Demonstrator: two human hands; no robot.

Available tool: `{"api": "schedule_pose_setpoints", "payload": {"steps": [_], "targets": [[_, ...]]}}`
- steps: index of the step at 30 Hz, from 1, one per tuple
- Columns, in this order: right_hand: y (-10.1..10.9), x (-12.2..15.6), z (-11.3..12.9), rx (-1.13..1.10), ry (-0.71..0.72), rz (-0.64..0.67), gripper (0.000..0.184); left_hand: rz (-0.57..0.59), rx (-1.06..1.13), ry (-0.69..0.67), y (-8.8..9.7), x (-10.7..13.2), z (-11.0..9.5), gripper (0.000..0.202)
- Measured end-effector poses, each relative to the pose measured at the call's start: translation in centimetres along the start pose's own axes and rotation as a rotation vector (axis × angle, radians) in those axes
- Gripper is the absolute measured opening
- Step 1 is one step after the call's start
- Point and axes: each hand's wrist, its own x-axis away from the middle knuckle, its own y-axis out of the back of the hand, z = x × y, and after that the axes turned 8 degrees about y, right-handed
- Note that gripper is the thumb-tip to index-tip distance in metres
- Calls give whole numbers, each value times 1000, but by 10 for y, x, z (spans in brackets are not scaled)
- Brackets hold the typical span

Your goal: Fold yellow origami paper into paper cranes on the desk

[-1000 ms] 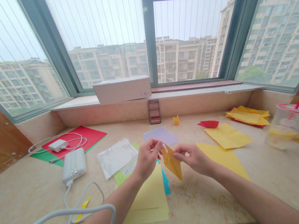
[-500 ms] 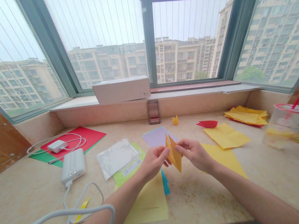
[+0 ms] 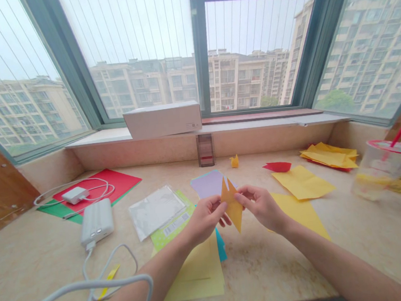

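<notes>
A folded orange paper piece [image 3: 233, 205], pointed at top and bottom, is held upright just above the counter. My left hand [image 3: 204, 219] pinches its left edge and my right hand [image 3: 262, 207] pinches its right edge, both with fingers closed on it. Under my hands lie a yellow sheet [image 3: 200, 271], a blue sheet [image 3: 220, 246] and a lilac sheet [image 3: 209, 183]. A large yellow sheet [image 3: 301, 211] sits right of my right hand.
A white power bank [image 3: 97, 222] with a cable [image 3: 93, 288] lies at left, a charger [image 3: 75, 195] on red paper [image 3: 117, 179] behind it. A plastic sleeve [image 3: 156, 209], small orange paper figure [image 3: 235, 161], red folded piece [image 3: 277, 166], yellow stack [image 3: 329, 155], lidded drink cup [image 3: 387, 168] and white box [image 3: 162, 119] are around.
The orange piece has been turned from tilted and hanging low to upright, raised a little, with both hands closing in on its sides.
</notes>
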Motion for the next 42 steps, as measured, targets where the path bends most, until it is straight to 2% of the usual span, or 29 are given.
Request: {"api": "schedule_pose_setpoints", "payload": {"steps": [16,26,42], "targets": [[0,-1,-2,-24,12,-17,36,-69,56,31,3,-2,-4,44],[1,0,-1,24,37,-32,35,-129,79,51,5,-4,-1,37],[0,4,3,100,139,48,23,-135,125,65,8,-6,1,40]]}}
